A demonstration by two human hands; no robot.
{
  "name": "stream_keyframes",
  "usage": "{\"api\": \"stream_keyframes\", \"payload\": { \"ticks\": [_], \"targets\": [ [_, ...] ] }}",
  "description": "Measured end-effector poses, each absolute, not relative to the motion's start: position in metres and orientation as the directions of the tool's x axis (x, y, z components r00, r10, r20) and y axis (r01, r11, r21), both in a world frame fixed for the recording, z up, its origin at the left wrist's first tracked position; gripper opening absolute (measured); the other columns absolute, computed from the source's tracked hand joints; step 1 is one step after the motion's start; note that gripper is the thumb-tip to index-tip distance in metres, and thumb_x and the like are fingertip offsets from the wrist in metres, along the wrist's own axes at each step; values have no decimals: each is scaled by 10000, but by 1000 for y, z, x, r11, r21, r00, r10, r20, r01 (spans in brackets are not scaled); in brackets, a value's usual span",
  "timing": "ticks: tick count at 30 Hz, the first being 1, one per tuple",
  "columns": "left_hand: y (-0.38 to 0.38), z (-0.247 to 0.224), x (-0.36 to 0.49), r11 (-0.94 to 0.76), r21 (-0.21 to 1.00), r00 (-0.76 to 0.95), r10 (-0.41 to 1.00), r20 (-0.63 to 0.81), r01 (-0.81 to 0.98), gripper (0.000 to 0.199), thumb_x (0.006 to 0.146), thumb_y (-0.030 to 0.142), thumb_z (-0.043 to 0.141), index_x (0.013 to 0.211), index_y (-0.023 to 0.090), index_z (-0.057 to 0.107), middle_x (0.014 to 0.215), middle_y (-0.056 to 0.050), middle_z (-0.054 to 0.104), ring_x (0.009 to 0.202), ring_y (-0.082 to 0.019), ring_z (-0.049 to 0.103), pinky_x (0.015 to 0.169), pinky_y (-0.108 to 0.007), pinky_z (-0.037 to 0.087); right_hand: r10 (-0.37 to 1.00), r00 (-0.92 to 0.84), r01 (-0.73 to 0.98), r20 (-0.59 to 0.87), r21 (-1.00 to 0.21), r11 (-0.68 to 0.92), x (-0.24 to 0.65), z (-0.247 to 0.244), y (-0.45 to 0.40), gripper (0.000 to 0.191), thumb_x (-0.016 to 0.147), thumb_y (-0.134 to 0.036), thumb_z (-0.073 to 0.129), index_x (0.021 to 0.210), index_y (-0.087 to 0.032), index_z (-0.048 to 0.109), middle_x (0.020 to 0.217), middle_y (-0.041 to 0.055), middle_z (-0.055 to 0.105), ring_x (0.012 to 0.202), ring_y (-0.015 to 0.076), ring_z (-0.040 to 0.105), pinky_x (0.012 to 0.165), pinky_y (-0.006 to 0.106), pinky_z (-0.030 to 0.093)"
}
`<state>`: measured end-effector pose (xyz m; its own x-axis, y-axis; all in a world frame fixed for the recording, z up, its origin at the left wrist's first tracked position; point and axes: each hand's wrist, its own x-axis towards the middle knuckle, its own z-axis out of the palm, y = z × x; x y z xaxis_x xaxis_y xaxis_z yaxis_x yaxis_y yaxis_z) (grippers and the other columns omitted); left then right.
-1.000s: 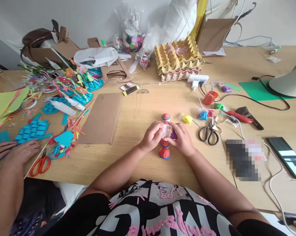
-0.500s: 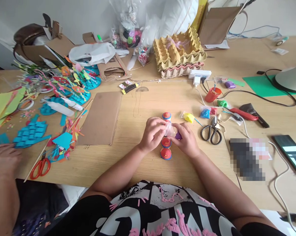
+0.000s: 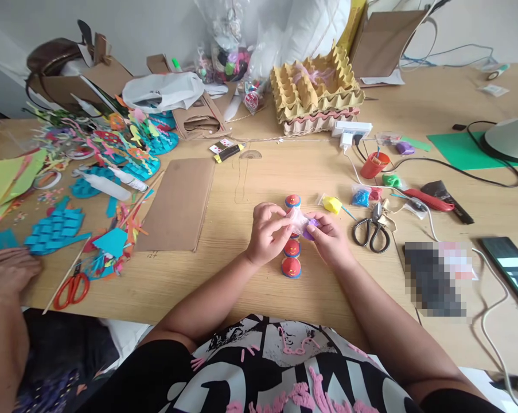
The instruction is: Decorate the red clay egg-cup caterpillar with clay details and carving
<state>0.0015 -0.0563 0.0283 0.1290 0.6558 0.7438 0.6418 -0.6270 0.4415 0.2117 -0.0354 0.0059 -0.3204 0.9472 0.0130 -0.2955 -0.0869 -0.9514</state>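
My left hand (image 3: 268,234) pinches one end of a crinkled clear plastic bag (image 3: 298,220) above the table. Purple modelling clay (image 3: 310,228) shows at the bag's other end, between the thumb and fingers of my right hand (image 3: 330,236). Whether the clay is fully inside the bag I cannot tell. Below the hands stands a row of small red-topped, blue-rimmed pieces with drawn faces: the far one (image 3: 292,201), a nearer one (image 3: 292,248) and the nearest (image 3: 291,267). The hands and bag partly cover the middle of this row.
To the right lie black-handled scissors (image 3: 372,228), yellow clay (image 3: 331,205), blue clay (image 3: 361,197) and a red cup (image 3: 374,165). A cardboard sheet (image 3: 176,206) and red scissors (image 3: 71,291) lie left. Another person's hand (image 3: 10,267) rests at the left edge. Egg trays (image 3: 314,94) stand behind.
My right hand has turned slightly, and more of the purple clay shows. The plastic is stretched out between both hands. The camera view has shifted slightly.
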Motion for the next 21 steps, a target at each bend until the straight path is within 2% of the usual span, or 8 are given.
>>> {"api": "stream_keyframes", "payload": {
  "ticks": [2,4,7,9,14,18,21],
  "targets": [
    [-57,26,0,-650,364,190,620,761,667,156,1011,333,683,919,293,802,1079,-74,746,1175,-272,619,1073,-510,530,948,-316,-327,-29,-935,-137,212,5,-34,485,785,-563,947,1084,-269,705,964,1,759,799,148,700,760,289,624],
    [-59,23,-2,-691,232,264,531,805,684,87,963,318,735,901,311,796,1064,-42,798,1186,-279,644,1042,-493,546,948,-312,-342,-58,-924,-169,213,6,-33,529,751,-548,973,1103,-273,691,869,-27,727,701,128,655,664,258,585],
    [-63,20,-3,-697,93,319,437,841,711,59,942,304,745,912,323,792,1015,-3,841,1106,-268,698,940,-458,586,941,-331,-338,-68,-923,-185,213,12,-34,519,785,-547,952,1116,-276,660,685,-85,593,534,87,492,493,199,420],
    [-65,19,-3,-682,111,313,467,827,723,77,948,322,728,909,327,793,978,-4,846,1053,-270,715,906,-463,596,934,-350,-333,-72,-923,-196,212,16,-36,495,803,-551,938,1086,-275,639,668,-92,558,508,82,437,454,197,352],
    [-65,26,-2,-752,287,306,540,784,593,128,996,295,672,901,288,757,914,-6,825,996,-225,726,894,-420,599,931,-352,-367,-96,-901,-231,210,27,-38,526,743,-533,982,1034,-269,630,679,-88,562,512,81,418,436,203,334],
    [-61,36,2,-758,328,200,510,837,563,82,1040,245,667,999,255,737,852,7,809,768,-164,673,757,-347,546,933,-344,-398,-109,-882,-250,210,33,-39,533,686,-480,1029,1032,-267,683,787,-50,689,621,91,548,526,204,455],
    [-61,40,3,-711,404,108,555,824,576,121,1069,253,652,974,246,727,752,25,768,661,-145,604,716,-334,500,926,-360,-386,-111,-886,-256,207,34,-41,527,669,-473,1038,1037,-267,722,883,-17,755,694,110,622,585,227,521]
  ]
}}
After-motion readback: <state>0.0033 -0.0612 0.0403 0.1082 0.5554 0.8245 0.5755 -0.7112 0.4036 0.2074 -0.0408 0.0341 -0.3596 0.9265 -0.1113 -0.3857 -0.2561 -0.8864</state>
